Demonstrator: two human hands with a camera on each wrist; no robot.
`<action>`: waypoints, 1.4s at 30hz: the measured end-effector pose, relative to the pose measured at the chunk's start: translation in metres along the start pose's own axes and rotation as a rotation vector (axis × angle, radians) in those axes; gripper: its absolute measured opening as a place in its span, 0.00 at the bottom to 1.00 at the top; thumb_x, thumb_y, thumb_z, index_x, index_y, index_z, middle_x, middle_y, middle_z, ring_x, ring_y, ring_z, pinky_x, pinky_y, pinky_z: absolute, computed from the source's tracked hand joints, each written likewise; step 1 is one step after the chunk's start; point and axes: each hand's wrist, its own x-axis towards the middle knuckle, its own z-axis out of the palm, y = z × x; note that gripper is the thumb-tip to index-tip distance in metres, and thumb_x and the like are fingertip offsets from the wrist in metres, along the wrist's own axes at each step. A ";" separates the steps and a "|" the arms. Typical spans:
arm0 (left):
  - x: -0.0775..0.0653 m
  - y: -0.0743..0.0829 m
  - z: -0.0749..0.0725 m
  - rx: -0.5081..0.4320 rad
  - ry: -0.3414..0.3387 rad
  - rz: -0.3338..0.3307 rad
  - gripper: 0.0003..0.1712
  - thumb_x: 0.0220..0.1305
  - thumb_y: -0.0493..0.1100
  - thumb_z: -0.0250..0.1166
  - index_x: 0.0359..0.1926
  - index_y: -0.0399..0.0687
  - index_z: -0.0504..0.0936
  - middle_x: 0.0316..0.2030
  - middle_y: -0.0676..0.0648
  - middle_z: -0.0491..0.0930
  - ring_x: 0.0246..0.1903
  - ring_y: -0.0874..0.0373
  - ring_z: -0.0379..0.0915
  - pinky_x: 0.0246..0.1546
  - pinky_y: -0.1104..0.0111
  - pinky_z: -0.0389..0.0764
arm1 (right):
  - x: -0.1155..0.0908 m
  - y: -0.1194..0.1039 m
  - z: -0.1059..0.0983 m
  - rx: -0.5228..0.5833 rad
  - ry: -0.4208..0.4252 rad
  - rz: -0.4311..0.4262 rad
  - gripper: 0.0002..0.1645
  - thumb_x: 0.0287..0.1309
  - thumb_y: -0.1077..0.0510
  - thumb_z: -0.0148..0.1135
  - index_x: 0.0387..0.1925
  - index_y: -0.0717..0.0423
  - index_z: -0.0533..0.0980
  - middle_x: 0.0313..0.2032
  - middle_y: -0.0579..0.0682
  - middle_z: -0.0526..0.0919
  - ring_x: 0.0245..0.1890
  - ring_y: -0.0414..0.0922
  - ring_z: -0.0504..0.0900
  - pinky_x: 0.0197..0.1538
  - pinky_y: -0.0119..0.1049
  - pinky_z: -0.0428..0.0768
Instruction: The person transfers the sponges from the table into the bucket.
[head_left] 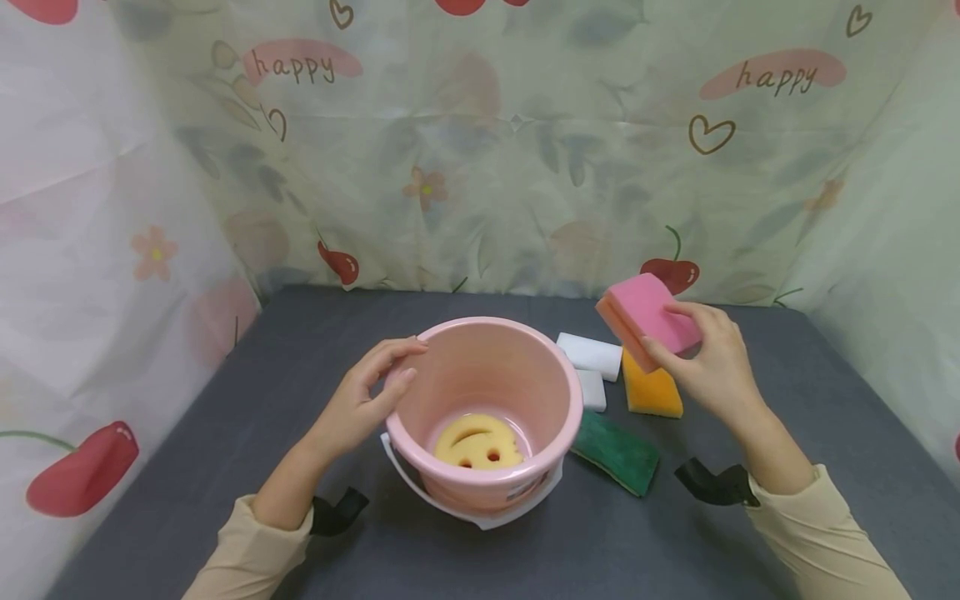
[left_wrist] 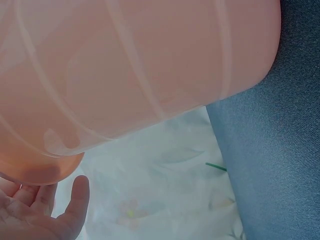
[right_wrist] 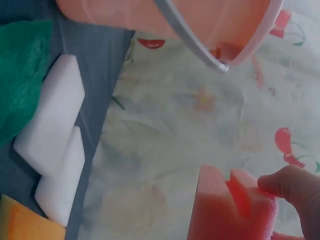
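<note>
My right hand (head_left: 716, 362) pinches a pink sponge (head_left: 648, 312) between thumb and fingers, raised above the table to the right of a pink bucket (head_left: 487, 329). In the right wrist view the sponge (right_wrist: 215, 210) shows a notch in its orange side, with the thumb on its edge. Inside the bucket, a round yellow smiley sponge (head_left: 468, 437) lies at the bottom. At the bucket's left rim, my left hand (head_left: 360, 400) rests with fingers fairly straight. The left wrist view shows its fingers touching the rim and the thumb apart from it.
Right of the bucket lie a green scouring pad (head_left: 618, 450), two white sponge blocks (head_left: 591, 354) and a yellow-orange sponge (head_left: 652, 392). The bucket's white handle (head_left: 480, 521) hangs at its front. Patterned cloth (head_left: 517, 167) surrounds the dark grey table (head_left: 300, 325).
</note>
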 end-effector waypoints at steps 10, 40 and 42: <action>0.000 0.000 0.000 -0.004 0.000 -0.004 0.18 0.64 0.37 0.57 0.55 0.42 0.74 0.55 0.47 0.74 0.54 0.64 0.67 0.53 0.79 0.68 | -0.006 -0.024 -0.002 0.055 -0.003 -0.081 0.30 0.53 0.55 0.65 0.56 0.61 0.70 0.58 0.65 0.69 0.52 0.60 0.64 0.44 0.54 0.68; 0.000 -0.001 0.000 -0.008 -0.004 -0.001 0.18 0.64 0.37 0.57 0.55 0.43 0.74 0.55 0.48 0.74 0.54 0.63 0.67 0.54 0.80 0.67 | -0.022 -0.080 0.006 0.171 -0.031 -0.297 0.29 0.46 0.60 0.70 0.54 0.53 0.74 0.57 0.51 0.74 0.58 0.47 0.68 0.50 0.41 0.75; 0.000 -0.001 0.000 -0.011 -0.004 -0.001 0.18 0.64 0.37 0.57 0.55 0.43 0.74 0.55 0.48 0.74 0.54 0.63 0.67 0.54 0.80 0.68 | -0.022 -0.082 0.008 0.185 -0.039 -0.303 0.29 0.46 0.60 0.70 0.53 0.53 0.74 0.56 0.50 0.74 0.58 0.46 0.69 0.50 0.44 0.75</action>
